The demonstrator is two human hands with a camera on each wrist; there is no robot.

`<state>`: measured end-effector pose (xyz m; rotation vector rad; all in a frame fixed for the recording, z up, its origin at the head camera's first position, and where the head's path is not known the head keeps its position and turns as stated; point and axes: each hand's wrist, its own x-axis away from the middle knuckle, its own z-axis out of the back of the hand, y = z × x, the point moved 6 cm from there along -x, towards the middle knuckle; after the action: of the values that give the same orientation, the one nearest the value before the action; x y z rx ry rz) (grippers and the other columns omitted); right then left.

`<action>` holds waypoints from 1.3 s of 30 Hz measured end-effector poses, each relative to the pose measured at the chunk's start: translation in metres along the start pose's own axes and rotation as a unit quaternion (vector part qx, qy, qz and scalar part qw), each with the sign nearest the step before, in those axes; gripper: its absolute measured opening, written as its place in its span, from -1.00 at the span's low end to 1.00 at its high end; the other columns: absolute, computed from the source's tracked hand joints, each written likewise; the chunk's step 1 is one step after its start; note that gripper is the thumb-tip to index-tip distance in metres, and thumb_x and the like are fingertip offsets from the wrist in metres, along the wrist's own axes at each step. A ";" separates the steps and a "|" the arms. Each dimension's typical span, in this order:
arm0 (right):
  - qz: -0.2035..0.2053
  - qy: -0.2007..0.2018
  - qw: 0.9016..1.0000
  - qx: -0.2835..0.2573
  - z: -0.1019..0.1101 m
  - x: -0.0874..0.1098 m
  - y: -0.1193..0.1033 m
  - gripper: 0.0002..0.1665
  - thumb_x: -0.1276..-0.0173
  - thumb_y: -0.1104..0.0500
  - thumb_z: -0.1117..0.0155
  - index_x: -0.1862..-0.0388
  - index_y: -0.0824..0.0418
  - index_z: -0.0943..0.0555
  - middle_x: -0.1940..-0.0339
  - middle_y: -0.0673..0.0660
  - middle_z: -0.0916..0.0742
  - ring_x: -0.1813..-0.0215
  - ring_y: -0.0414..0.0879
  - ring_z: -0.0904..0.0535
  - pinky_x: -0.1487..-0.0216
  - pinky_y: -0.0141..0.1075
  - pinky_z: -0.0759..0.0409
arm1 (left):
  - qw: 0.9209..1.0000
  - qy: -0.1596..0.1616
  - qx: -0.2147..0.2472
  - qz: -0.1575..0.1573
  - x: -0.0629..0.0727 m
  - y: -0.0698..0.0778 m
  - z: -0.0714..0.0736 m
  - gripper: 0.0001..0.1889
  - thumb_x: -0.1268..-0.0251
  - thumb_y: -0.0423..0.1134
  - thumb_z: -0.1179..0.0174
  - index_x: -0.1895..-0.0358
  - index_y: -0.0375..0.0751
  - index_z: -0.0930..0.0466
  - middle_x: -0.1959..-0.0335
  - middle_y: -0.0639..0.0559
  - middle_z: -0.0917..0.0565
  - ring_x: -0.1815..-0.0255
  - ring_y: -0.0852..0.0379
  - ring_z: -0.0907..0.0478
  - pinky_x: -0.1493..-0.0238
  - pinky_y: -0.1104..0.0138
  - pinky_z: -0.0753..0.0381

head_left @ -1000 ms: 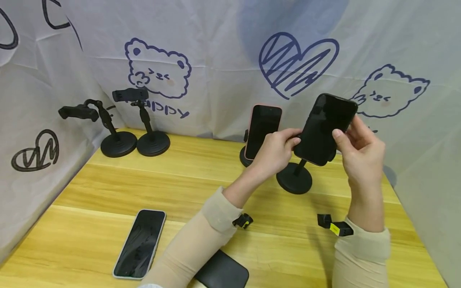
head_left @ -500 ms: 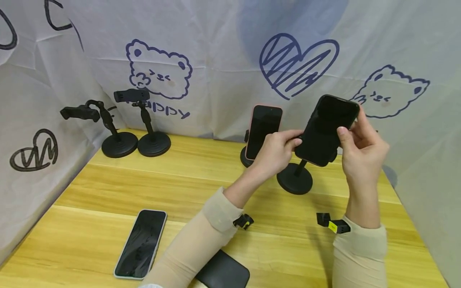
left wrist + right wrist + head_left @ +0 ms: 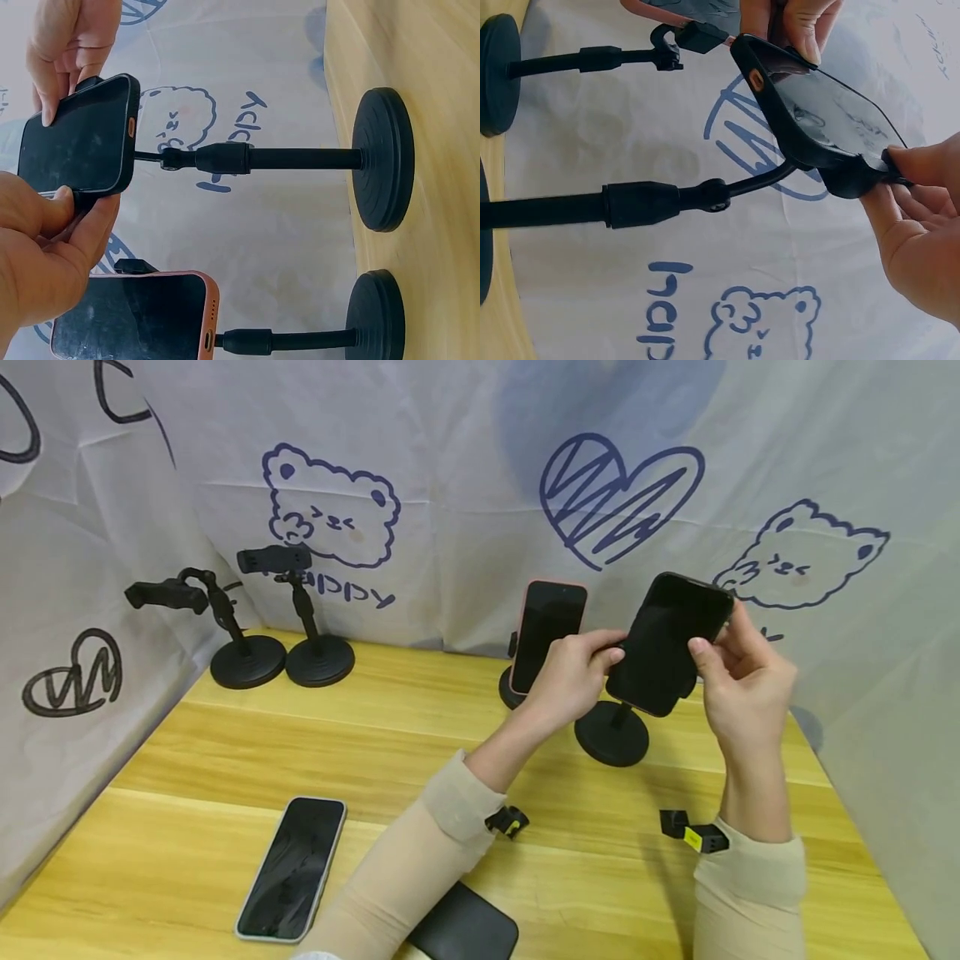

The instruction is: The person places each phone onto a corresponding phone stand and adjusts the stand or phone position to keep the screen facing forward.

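Head view: Two hands meet on a black phone (image 3: 663, 639) at three o'clock, tilted at the top of its stand (image 3: 612, 739). The left hand (image 3: 570, 677) pinches at the phone's nine o'clock edge; the right hand (image 3: 753, 693) grips the three o'clock edge, thumb over the glass. At the black phone's nine o'clock, a pink phone (image 3: 551, 622) sits up in a rear stand (image 3: 509, 690), apparently finished. Toward ten o'clock, one bare stand (image 3: 320, 662) and another bare stand (image 3: 247, 663) carry no phone. On the table (image 3: 225, 739), a white phone (image 3: 292, 868) lies flat toward seven o'clock and a black slab (image 3: 468, 927) at six, partly under a sleeve (image 3: 420, 860); if these are for mounting, they remain to do.

Left wrist view: Near nine o'clock, the left hand's fingers close on the lip of a clamp (image 3: 88, 82) at the black phone's six o'clock edge; whether they grip the phone too, one cannot tell.

Right wrist view: The black phone is at two o'clock, the clamp against its lower edge. The right hand, at four o'clock, pinches the phone's far end. Seating looks well advanced, but neither hand has let go.
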<state>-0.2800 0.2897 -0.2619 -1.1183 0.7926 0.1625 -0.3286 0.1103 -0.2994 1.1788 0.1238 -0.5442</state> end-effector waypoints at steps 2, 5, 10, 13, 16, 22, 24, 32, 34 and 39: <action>-0.008 -0.014 0.999 0.029 0.000 0.001 0.000 -0.33 -0.39 0.46 -0.37 -0.45 0.11 -0.54 -0.02 -0.06 -0.76 0.19 -0.30 -0.64 0.03 -0.60 -0.62 | 1.000 0.002 -0.004 0.000 -0.001 0.001 0.000 -0.62 -0.63 -0.27 -0.08 -0.38 -0.22 -0.59 -0.15 -0.11 -0.74 0.46 0.20 -0.51 0.57 0.46 -0.31; -0.020 -0.041 0.996 0.070 0.000 0.002 0.000 -0.36 -0.42 0.42 -0.36 -0.44 0.10 -0.57 0.02 -0.04 -0.71 0.16 -0.29 -0.60 0.03 -0.62 -0.59 | 1.000 0.002 -0.006 0.001 -0.001 0.001 -0.001 -0.62 -0.62 -0.27 -0.09 -0.38 -0.23 -0.59 -0.03 -0.12 -0.77 0.56 0.20 -0.41 0.57 0.46 -0.30; -0.041 -0.060 0.994 0.087 0.002 0.000 0.002 -0.38 -0.45 0.38 -0.35 -0.45 0.10 -0.56 -0.06 0.11 -0.74 0.11 -0.32 -0.62 -0.01 -0.63 -0.59 | 1.000 0.005 -0.008 -0.001 -0.001 0.002 -0.003 -0.61 -0.61 -0.27 -0.09 -0.38 -0.24 -0.58 0.21 -0.08 -0.74 0.65 0.21 -0.30 0.60 0.46 -0.28; -0.051 -0.051 0.996 0.060 0.002 -0.002 0.004 -0.36 -0.46 0.37 -0.34 -0.48 0.08 -0.53 -0.22 0.17 -0.73 0.02 -0.32 -0.65 -0.09 -0.58 -0.60 | 1.000 0.008 -0.015 0.003 -0.001 0.001 -0.003 -0.61 -0.62 -0.25 -0.09 -0.38 -0.22 -0.58 0.33 -0.03 -0.67 0.65 0.20 -0.30 0.60 0.46 -0.27; -0.054 -0.025 0.998 0.030 0.000 -0.002 0.005 -0.36 -0.51 0.32 -0.30 -0.51 -0.02 -0.48 -0.35 0.08 -0.67 0.03 -0.30 -0.63 -0.11 -0.57 -0.60 | 1.000 0.010 -0.016 0.006 0.000 -0.001 -0.003 -0.62 -0.62 -0.24 -0.09 -0.37 -0.22 -0.59 0.33 0.01 -0.67 0.62 0.18 -0.34 0.59 0.46 -0.28; 0.014 0.027 0.999 0.026 -0.003 -0.005 0.005 -0.42 -0.55 0.32 -0.26 -0.49 0.02 -0.51 0.41 -0.10 -0.56 0.44 -0.26 -0.37 0.34 -0.56 -0.43 | 1.000 0.020 -0.007 -0.005 0.001 -0.001 -0.004 -0.62 -0.61 -0.25 -0.10 -0.35 -0.25 -0.60 0.35 0.03 -0.67 0.61 0.18 -0.39 0.62 0.45 -0.26; 0.028 0.030 0.999 0.029 -0.003 -0.006 0.005 -0.43 -0.53 0.36 -0.26 -0.47 0.10 -0.54 0.49 -0.14 -0.46 0.48 -0.26 -0.33 0.40 -0.54 -0.38 | 1.000 0.026 -0.008 -0.010 0.000 0.000 -0.004 -0.63 -0.61 -0.26 -0.10 -0.34 -0.26 -0.61 0.38 0.04 -0.66 0.61 0.19 -0.38 0.61 0.45 -0.25; 0.015 0.007 0.998 0.053 0.001 -0.006 0.002 -0.43 -0.55 0.31 -0.26 -0.46 -0.04 -0.56 0.46 -0.12 -0.50 0.46 -0.23 -0.38 0.40 -0.52 -0.42 | 0.999 0.024 -0.004 -0.026 0.000 0.002 -0.004 -0.63 -0.60 -0.29 -0.11 -0.34 -0.28 -0.60 0.31 0.01 -0.70 0.57 0.18 -0.40 0.59 0.45 -0.29; 0.013 -0.001 0.999 0.052 0.000 -0.006 0.002 -0.43 -0.54 0.30 -0.26 -0.46 -0.05 -0.57 0.43 -0.13 -0.53 0.45 -0.21 -0.39 0.40 -0.52 -0.42 | 0.999 0.024 -0.002 -0.025 0.000 0.002 -0.003 -0.64 -0.60 -0.29 -0.11 -0.34 -0.28 -0.61 0.27 0.00 -0.72 0.56 0.18 -0.41 0.59 0.45 -0.29; 0.008 -0.013 0.999 0.046 0.000 -0.004 0.003 -0.45 -0.50 0.32 -0.31 -0.42 0.03 -0.61 0.37 -0.16 -0.62 0.45 -0.22 -0.42 0.38 -0.53 -0.46 | 0.999 0.025 -0.005 -0.023 -0.001 0.000 -0.003 -0.64 -0.60 -0.30 -0.11 -0.33 -0.28 -0.61 0.21 -0.05 -0.76 0.54 0.18 -0.42 0.58 0.46 -0.28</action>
<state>-0.2844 0.2927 -0.2618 -1.0210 0.7779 0.1529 -0.3287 0.1135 -0.3005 1.1816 0.1968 -0.5551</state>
